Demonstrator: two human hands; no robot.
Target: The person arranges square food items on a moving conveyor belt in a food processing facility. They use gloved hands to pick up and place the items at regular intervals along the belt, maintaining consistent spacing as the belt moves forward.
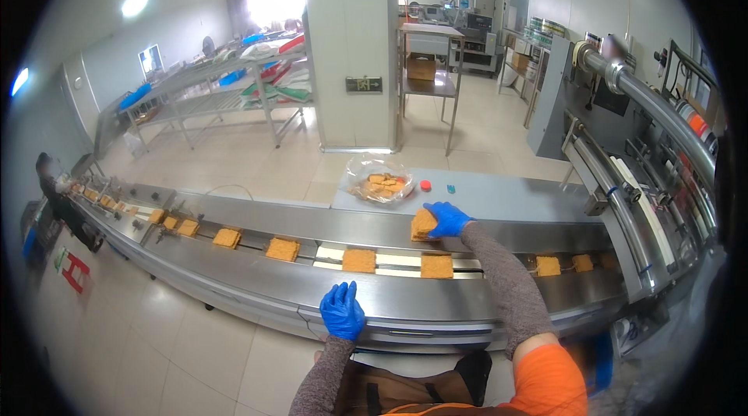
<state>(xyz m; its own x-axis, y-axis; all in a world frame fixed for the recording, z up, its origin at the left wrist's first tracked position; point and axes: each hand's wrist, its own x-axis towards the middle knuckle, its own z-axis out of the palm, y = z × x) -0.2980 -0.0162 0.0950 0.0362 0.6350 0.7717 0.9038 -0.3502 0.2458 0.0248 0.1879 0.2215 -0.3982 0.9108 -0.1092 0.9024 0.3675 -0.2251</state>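
Note:
My right hand [447,220], in a blue glove, is closed on a small stack of square orange-brown crackers [422,226] at the far side of the metal conveyor [421,303]. Nearest below it, a stack of the same crackers [436,266] lies on the belt, with another stack [358,261] to its left. My left hand [342,312], gloved too, rests at the conveyor's near edge. Its fingers point forward and nothing shows in them. The palm side of each hand is hidden.
Several cracker stacks [283,249] line the belt on both sides. Behind it, a clear bag of cracker pieces [381,185] sits on a grey table [499,196] beside a red cap [425,185]. Machine rollers [615,190] rise at right. A person [66,194] stands far left.

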